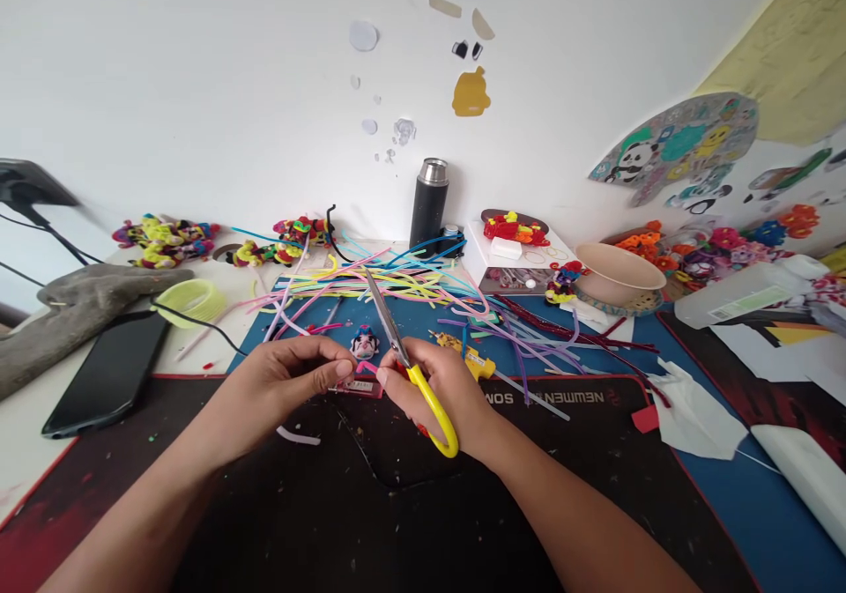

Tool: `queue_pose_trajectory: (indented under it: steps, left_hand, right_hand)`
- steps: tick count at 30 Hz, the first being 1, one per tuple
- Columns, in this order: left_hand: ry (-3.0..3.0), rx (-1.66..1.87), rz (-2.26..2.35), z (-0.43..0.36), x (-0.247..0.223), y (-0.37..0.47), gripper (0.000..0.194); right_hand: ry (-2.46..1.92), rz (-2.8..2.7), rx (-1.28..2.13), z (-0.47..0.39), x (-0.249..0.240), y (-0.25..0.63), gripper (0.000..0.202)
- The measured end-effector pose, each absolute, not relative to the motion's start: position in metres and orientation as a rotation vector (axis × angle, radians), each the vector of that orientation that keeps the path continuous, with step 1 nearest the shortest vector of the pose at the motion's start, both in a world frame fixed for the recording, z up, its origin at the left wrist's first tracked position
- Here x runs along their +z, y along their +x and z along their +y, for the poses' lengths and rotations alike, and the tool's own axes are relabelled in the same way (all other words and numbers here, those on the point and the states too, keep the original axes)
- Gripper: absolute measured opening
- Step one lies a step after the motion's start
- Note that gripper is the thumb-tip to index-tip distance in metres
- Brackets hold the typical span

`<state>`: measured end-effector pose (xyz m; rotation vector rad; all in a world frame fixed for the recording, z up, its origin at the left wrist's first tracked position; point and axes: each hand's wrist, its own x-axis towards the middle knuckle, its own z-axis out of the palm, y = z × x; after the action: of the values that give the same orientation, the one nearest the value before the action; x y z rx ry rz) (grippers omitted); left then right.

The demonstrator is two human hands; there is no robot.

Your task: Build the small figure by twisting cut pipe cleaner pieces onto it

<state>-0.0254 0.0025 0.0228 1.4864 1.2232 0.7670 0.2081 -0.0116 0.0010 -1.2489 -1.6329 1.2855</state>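
My right hand (pixel 449 390) grips a pair of scissors (pixel 387 315) with yellow handles, its blades pointing up and away from me. A short bent pink pipe cleaner (pixel 367 366) spans the small gap between my two hands. My left hand (pixel 281 386) is closed, thumb and forefinger pinching at that pipe cleaner's left end; the fingertips partly hide it. Just beyond them lies a small figure's head (pixel 364 342) with a white face and blue top. A yellow object with a label (pixel 479 364) sits behind my right hand, partly covered.
Many coloured pipe cleaners (pixel 370 285) are heaped at the back of the dark mat (pixel 297 505). Behind them stands a black thermos (pixel 428 210). A phone (pixel 109 373) lies left; a beige bowl (pixel 621 271), a plastic bottle (pixel 746 292) and crumpled tissue (pixel 701 417) are right.
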Motion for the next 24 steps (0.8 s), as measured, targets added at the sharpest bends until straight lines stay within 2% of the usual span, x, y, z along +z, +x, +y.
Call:
queue_pose_trajectory:
  steps: [13,18,24]
  left_hand:
    - [1.661,0.65,1.226,-0.001,0.015,-0.026,0.05]
    - [1.663,0.703,1.261,-0.003,0.017,-0.021,0.046]
    - [1.519,0.813,1.279,-0.005,0.016,-0.01,0.051]
  right_hand:
    - [-1.252,-1.755,1.144,-0.014,0.002,0.206,0.009]
    - [-1.25,-1.748,1.15,-0.015,-0.003,0.206,0.009]
    - [-1.256,-1.677,1.204,-0.018,-0.005,0.2,0.01]
